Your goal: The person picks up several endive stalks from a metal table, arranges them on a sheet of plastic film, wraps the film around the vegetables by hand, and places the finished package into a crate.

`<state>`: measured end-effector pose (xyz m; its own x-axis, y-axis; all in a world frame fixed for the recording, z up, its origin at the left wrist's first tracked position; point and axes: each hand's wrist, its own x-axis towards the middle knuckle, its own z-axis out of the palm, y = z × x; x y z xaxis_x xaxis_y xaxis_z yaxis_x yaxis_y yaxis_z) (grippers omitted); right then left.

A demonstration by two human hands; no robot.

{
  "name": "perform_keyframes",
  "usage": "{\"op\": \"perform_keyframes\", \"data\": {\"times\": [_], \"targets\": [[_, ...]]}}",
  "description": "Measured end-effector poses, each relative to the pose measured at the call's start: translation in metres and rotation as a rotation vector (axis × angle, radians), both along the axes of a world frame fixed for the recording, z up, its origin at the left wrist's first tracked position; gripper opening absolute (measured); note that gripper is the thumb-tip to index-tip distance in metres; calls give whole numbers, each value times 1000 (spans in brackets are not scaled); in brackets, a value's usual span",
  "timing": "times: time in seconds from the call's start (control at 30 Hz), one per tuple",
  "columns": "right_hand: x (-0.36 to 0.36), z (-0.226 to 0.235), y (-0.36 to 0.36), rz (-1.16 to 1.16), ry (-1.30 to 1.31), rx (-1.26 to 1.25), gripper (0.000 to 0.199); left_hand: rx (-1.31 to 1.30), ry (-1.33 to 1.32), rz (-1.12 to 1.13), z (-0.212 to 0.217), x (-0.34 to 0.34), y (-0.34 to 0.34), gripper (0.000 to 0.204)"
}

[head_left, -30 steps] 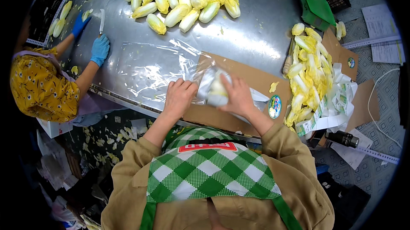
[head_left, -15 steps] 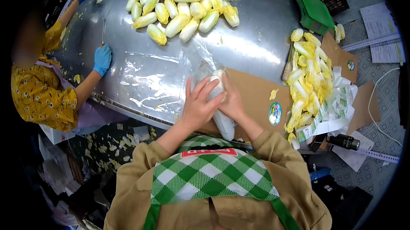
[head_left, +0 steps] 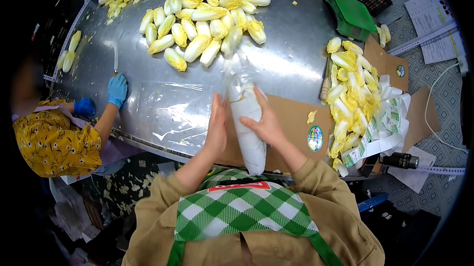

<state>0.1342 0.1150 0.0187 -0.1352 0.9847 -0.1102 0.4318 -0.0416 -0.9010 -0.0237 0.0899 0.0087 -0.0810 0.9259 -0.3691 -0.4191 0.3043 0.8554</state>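
A long white wrapped bundle (head_left: 250, 142), its contents hidden, lies before me over a piece of brown cardboard (head_left: 291, 113). Crumpled clear plastic covers its far end. My right hand (head_left: 269, 122) grips the bundle from the right, thumb across its top. Along its left side is my left hand (head_left: 216, 127), fingers stretched out and close to the plastic; whether it touches is hard to see. Left of that hand, a flat clear plastic bag (head_left: 173, 113) lies on the metal table (head_left: 291, 34). Beyond the bundle sits a pile of endives (head_left: 202, 29).
Loose yellow leaves and endives (head_left: 353, 98) heap up at right, beside white labelled wrapping (head_left: 390, 123) and a wooden-handled tool (head_left: 325, 86). A green scale-like box (head_left: 350, 14) stands behind. At left, a co-worker's blue-gloved hand (head_left: 117, 91) holds a knife (head_left: 116, 58). A black bottle (head_left: 399, 161) lies right.
The bundle now lies straighter, with more of it showing. My left hand has come off its top to its left side, fingers straightened. The co-worker's far arm has drawn back.
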Motion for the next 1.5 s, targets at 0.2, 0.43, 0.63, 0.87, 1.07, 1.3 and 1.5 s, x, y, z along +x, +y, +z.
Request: {"op": "perform_keyframes", "data": {"times": [0.2, 0.43, 0.63, 0.87, 1.07, 1.3, 1.5], "targets": [[1, -1, 12, -169, 459, -20, 87, -42, -104, -436, -22, 25, -14, 86], [4, 23, 19, -12, -11, 26, 89, -158, -484, -264, -3, 27, -6, 85], [16, 38, 37, -146, 158, -16, 105, 111, -107, -364, 16, 48, -30, 81], [18, 18, 32, 291, -1234, 281, 72, 602, 827, -311, 49, 65, -9, 43], [27, 48, 12, 700, -1360, 79, 46, 677, 640, -248, 59, 70, -7, 12], [-10, 102, 23, 1229, -1086, -627, 43, 371, 363, -285, 62, 35, -24, 11], [7, 167, -10, 1311, -1265, 175, 18, 267, 335, -280, 52, 6, -30, 9]]}}
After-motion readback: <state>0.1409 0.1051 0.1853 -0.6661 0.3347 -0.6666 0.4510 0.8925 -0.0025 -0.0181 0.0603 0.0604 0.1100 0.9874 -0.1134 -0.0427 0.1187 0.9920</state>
